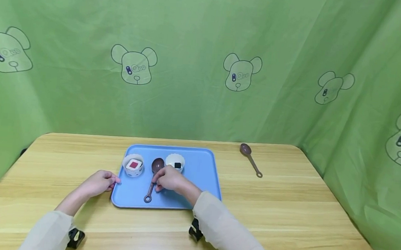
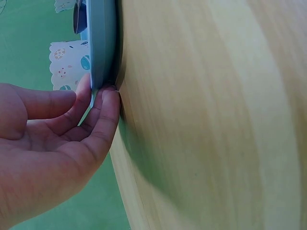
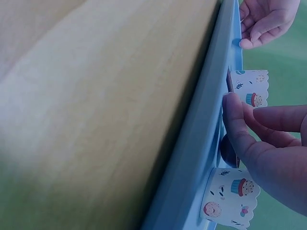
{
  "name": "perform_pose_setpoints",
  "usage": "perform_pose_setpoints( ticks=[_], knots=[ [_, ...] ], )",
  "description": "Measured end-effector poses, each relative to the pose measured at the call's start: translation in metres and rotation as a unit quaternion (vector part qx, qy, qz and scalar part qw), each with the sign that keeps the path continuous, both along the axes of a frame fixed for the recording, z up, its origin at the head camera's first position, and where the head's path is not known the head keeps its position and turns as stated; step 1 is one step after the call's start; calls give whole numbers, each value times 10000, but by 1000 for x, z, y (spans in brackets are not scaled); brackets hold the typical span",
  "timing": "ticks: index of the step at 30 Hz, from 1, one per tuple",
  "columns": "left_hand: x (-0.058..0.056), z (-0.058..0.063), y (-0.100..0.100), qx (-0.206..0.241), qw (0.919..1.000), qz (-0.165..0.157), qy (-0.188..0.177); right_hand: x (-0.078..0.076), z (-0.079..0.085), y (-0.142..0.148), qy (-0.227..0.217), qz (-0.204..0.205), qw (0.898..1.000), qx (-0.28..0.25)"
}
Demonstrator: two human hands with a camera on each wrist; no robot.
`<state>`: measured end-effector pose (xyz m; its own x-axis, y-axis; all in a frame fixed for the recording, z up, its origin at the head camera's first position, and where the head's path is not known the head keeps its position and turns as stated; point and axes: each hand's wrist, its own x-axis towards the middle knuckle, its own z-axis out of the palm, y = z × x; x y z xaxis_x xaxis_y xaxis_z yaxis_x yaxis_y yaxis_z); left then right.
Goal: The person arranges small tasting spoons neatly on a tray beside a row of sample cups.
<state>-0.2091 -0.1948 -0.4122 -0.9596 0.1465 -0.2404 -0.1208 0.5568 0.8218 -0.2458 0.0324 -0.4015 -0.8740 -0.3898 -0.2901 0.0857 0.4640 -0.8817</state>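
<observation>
A brown spoon (image 1: 157,165) lies on the blue tray (image 1: 199,180), its ringed handle toward the front edge. The fingers of my right hand (image 1: 169,178) touch down beside that handle, with a gap between thumb and fingers in the right wrist view. At the tray's left edge, my left hand (image 1: 100,183) holds the rim between its fingers, some of them under it; the thumb stays apart. One paper cup (image 1: 134,173) on the left contains a white piece with a red square (image 1: 133,165). A second paper cup (image 1: 175,158), partly behind my right hand, contains a white-and-black piece (image 1: 177,165).
Another brown spoon (image 1: 251,158) lies on the wooden table (image 1: 285,210), right of the tray near the back edge. A green curtain (image 1: 187,108) with mouse-head drawings hangs behind the table and along both sides.
</observation>
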Motion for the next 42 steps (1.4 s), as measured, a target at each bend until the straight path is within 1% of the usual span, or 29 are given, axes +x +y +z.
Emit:
perform_pose_setpoints(
  ticks=[13,18,23,26,31,35,42],
  knots=[
    [1,1,1,10,10000,-16,-13,0,1,-3,144,150,9997,159],
    [0,1,1,17,10000,-3,-17,-3,5,0,104,171,9998,36],
    [1,2,0,13,10000,-4,-12,-7,16,7,74,229,9995,-227],
    [1,2,1,18,10000,-17,-7,-10,24,14,144,276,9988,-371],
    [1,0,1,6,10000,-6,-3,-16,40,28,112,362,9982,-469],
    [1,0,1,3,10000,0,-20,-22,51,42,83,315,9983,-479],
    [1,1,2,-42,10000,26,-32,-35,60,72,96,152,9984,-531]
  ],
)
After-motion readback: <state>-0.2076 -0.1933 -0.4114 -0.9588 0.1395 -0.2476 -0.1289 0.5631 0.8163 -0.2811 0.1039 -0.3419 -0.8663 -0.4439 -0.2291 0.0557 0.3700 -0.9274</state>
